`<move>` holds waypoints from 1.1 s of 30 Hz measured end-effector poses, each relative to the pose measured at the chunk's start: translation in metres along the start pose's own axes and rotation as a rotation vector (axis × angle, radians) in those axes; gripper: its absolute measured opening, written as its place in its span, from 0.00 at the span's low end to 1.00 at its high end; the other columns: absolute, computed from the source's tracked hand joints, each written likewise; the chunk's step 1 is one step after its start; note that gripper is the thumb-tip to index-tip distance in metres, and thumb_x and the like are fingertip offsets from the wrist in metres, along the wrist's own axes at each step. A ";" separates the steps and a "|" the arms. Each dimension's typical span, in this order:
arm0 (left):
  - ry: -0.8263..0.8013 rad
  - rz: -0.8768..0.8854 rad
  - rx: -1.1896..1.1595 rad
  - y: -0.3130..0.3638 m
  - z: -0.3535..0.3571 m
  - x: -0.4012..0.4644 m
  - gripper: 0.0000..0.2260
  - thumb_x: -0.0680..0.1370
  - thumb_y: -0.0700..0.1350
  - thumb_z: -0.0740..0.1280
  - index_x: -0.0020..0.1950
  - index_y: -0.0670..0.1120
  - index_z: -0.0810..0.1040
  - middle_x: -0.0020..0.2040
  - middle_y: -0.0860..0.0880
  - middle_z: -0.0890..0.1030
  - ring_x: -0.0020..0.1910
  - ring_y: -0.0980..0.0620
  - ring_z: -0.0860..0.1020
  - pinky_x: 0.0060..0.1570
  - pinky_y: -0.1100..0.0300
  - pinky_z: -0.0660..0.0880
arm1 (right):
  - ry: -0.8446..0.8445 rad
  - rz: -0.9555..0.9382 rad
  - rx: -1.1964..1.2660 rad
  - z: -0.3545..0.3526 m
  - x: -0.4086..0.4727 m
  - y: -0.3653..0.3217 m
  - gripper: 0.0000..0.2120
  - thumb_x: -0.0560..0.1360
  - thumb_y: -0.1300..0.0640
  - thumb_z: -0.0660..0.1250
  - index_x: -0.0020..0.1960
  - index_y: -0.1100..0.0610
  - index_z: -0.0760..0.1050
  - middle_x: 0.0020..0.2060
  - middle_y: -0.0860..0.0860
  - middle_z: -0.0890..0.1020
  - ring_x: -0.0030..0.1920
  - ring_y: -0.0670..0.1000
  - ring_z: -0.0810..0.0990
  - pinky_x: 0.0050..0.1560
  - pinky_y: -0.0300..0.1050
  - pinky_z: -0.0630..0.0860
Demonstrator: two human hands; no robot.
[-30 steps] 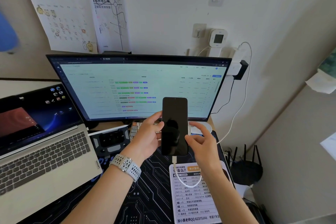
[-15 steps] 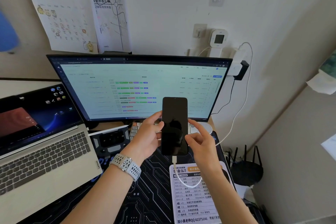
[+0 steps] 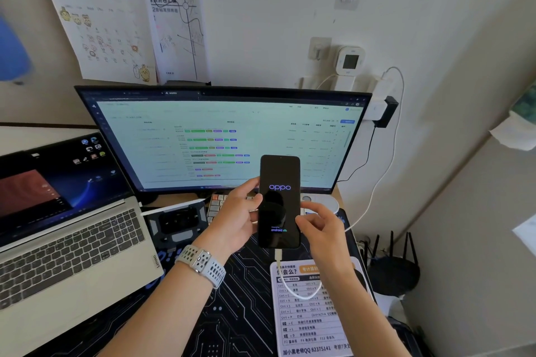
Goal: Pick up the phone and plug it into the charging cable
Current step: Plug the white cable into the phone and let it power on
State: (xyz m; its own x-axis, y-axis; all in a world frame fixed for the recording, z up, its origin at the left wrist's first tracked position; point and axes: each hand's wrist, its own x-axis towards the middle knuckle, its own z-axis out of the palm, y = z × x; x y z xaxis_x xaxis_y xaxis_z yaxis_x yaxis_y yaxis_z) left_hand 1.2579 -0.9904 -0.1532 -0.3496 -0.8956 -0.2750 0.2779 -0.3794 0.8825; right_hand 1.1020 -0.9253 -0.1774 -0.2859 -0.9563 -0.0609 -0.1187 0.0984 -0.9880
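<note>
Clamped by the left hand [image 3: 237, 217], the phone [image 3: 279, 201] is held upright above the bench [image 3: 338, 193], the thumb on its left edge and the other fingers hidden behind it. The right hand [image 3: 320, 229] touches the phone's right edge with thumb and forefinger pinched together; whether any real grip is applied there cannot be told. A pale perforated watch band [image 3: 203, 262] is worn on the left wrist.

The bench is covered by a black circuit-pattern desk mat [image 3: 232, 313], on which a white shortcut-key card [image 3: 310, 322] lies at the right. A silver laptop [image 3: 66, 240] stands open at the left, a wide monitor [image 3: 220, 136] behind the hands, and part of a keyboard [image 3: 217, 204] is seen between them. The white wall carries a calendar sheet [image 3: 95, 14], a small square display [image 3: 350, 61] and plugs at a socket [image 3: 380, 107]. A black router [image 3: 391, 266] with antennas sits low in the corner at the right.

The phone's long axis is vertical in the view, its top edge toward the monitor and its lit screen facing the wearer. A white charging cable [image 3: 301, 293] is plugged into its bottom edge, loops over the card and runs up to the wall.
</note>
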 end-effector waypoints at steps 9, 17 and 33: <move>0.001 0.015 0.020 0.001 0.001 -0.001 0.18 0.81 0.35 0.56 0.63 0.51 0.77 0.59 0.43 0.81 0.47 0.43 0.81 0.42 0.53 0.77 | 0.001 0.003 0.016 0.000 -0.002 -0.004 0.15 0.78 0.61 0.66 0.49 0.39 0.77 0.38 0.49 0.88 0.42 0.47 0.86 0.41 0.36 0.77; 0.014 0.004 0.032 0.000 0.000 -0.001 0.19 0.81 0.35 0.56 0.60 0.54 0.79 0.57 0.45 0.82 0.46 0.45 0.82 0.38 0.55 0.77 | -0.003 0.017 0.032 0.000 -0.001 -0.001 0.15 0.78 0.61 0.66 0.49 0.40 0.77 0.39 0.50 0.88 0.43 0.49 0.87 0.44 0.41 0.79; 0.127 -0.133 0.115 -0.030 -0.021 0.018 0.19 0.81 0.37 0.57 0.62 0.57 0.78 0.48 0.50 0.87 0.42 0.48 0.85 0.34 0.57 0.78 | -0.078 0.166 -0.049 0.005 0.011 0.033 0.11 0.77 0.63 0.66 0.57 0.52 0.81 0.40 0.49 0.88 0.43 0.46 0.87 0.47 0.40 0.80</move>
State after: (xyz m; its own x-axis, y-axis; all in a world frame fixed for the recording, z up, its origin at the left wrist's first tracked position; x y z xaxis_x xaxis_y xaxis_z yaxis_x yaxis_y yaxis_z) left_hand 1.2622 -0.9996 -0.1929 -0.2584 -0.8645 -0.4311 0.1309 -0.4734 0.8711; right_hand 1.0994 -0.9342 -0.2112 -0.2306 -0.9442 -0.2352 -0.1224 0.2679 -0.9556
